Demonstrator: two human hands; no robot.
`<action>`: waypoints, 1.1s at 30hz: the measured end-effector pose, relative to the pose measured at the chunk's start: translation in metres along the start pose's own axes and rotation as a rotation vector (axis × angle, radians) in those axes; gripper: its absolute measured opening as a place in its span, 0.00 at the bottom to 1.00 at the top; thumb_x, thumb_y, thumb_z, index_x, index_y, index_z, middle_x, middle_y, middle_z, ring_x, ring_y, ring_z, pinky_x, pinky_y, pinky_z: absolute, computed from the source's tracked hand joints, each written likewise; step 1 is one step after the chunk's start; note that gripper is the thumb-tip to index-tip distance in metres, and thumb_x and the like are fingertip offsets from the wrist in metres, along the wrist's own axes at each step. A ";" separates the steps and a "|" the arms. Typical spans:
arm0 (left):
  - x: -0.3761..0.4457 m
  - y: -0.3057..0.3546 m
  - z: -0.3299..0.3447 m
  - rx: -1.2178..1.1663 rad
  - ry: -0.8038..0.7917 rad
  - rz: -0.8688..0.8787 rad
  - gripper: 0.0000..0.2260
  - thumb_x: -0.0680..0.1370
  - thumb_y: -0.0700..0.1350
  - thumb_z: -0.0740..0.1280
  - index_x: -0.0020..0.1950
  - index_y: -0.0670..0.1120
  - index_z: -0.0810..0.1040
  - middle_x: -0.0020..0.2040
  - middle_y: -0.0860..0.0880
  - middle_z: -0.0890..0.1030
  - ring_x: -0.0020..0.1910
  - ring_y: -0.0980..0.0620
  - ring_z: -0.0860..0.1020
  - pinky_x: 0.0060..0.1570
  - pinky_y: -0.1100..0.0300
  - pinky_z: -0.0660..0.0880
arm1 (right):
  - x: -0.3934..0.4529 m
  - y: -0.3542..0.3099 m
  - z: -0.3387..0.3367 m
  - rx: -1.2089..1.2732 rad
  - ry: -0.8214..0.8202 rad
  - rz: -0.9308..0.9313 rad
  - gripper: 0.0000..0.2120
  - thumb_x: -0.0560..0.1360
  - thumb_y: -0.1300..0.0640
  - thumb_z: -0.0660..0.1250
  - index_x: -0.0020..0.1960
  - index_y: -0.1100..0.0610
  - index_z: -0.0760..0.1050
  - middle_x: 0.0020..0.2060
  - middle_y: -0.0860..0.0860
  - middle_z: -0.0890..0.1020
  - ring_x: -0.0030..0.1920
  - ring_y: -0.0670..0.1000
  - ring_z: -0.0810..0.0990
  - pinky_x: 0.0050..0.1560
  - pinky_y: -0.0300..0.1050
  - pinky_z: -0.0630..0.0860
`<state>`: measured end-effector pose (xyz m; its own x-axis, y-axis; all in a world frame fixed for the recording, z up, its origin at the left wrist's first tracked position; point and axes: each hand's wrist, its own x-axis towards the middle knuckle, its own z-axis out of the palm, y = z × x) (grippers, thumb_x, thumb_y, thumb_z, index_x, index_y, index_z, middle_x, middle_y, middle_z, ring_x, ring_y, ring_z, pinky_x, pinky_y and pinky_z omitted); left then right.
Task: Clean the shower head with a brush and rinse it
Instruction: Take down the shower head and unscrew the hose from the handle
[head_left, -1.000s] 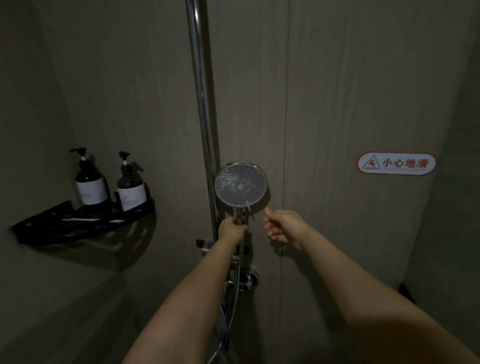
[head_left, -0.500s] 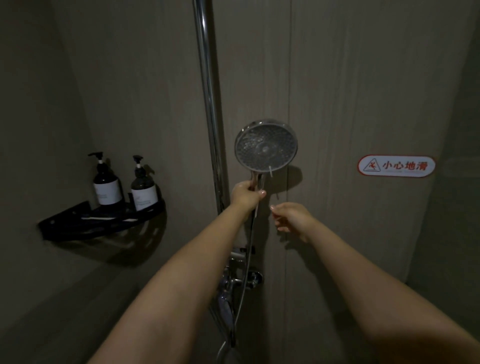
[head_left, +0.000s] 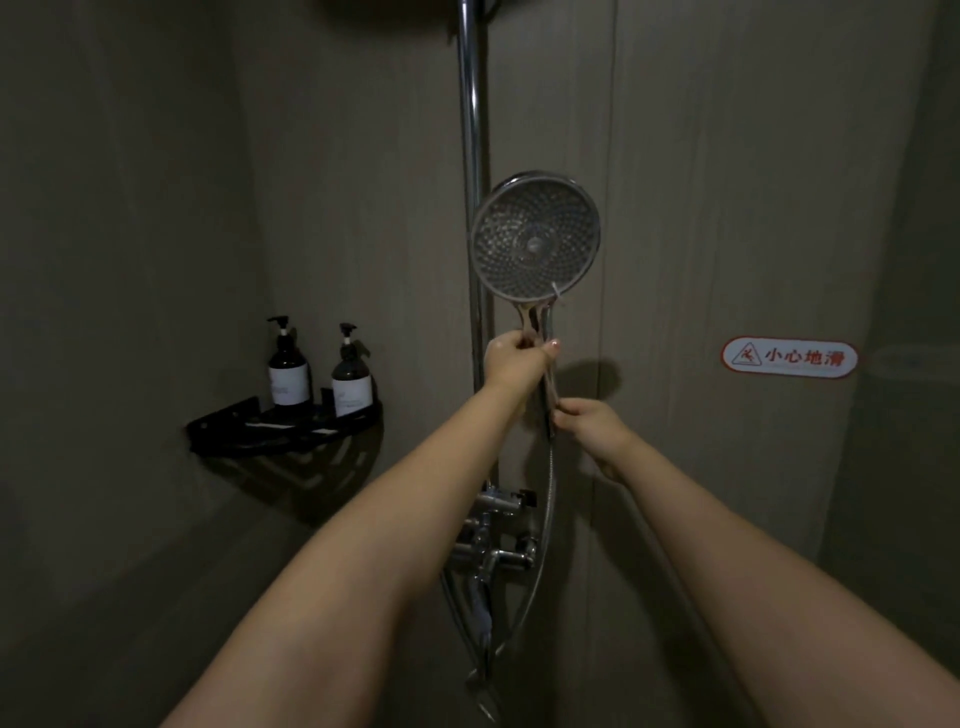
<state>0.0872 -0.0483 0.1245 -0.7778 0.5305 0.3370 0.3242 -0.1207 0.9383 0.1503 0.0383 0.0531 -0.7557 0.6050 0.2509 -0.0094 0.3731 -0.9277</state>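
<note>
While left hand (head_left: 517, 358) grips handle, shower head (head_left: 535, 236) above fingers (head_left: 551, 347).

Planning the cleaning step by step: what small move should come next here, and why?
Probably fetch a brush with the right hand. The left hand already holds the shower head up, face toward the camera, while the right only pinches the hose; no brush is visible.

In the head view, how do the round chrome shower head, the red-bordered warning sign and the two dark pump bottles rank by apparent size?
1. Round chrome shower head
2. Red-bordered warning sign
3. Two dark pump bottles: they look alike, so unranked. Sign versus bottle is close too.
</note>
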 end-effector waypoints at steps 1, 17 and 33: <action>-0.004 -0.002 -0.006 0.002 0.030 0.004 0.10 0.74 0.41 0.69 0.35 0.46 0.72 0.33 0.50 0.73 0.40 0.51 0.73 0.44 0.61 0.70 | -0.004 -0.002 0.005 0.000 -0.039 0.000 0.12 0.78 0.67 0.58 0.57 0.65 0.76 0.47 0.56 0.78 0.47 0.51 0.76 0.55 0.45 0.71; -0.057 -0.063 -0.111 -0.498 0.210 -0.239 0.08 0.79 0.38 0.62 0.40 0.45 0.70 0.42 0.48 0.79 0.42 0.52 0.79 0.46 0.58 0.74 | -0.053 0.011 0.104 0.205 -0.512 0.143 0.11 0.80 0.63 0.55 0.43 0.59 0.74 0.40 0.52 0.79 0.35 0.46 0.74 0.40 0.38 0.72; -0.080 -0.078 -0.155 -0.977 -0.064 -0.277 0.09 0.79 0.41 0.58 0.55 0.49 0.75 0.51 0.45 0.77 0.51 0.48 0.77 0.53 0.53 0.73 | -0.067 -0.016 0.130 0.266 -0.993 0.492 0.11 0.77 0.52 0.60 0.37 0.54 0.69 0.20 0.45 0.68 0.20 0.42 0.66 0.24 0.33 0.67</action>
<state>0.0404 -0.2114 0.0368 -0.7190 0.6846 0.1199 -0.4671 -0.6037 0.6461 0.1159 -0.0997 0.0152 -0.8989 -0.2240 -0.3765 0.3827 0.0169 -0.9237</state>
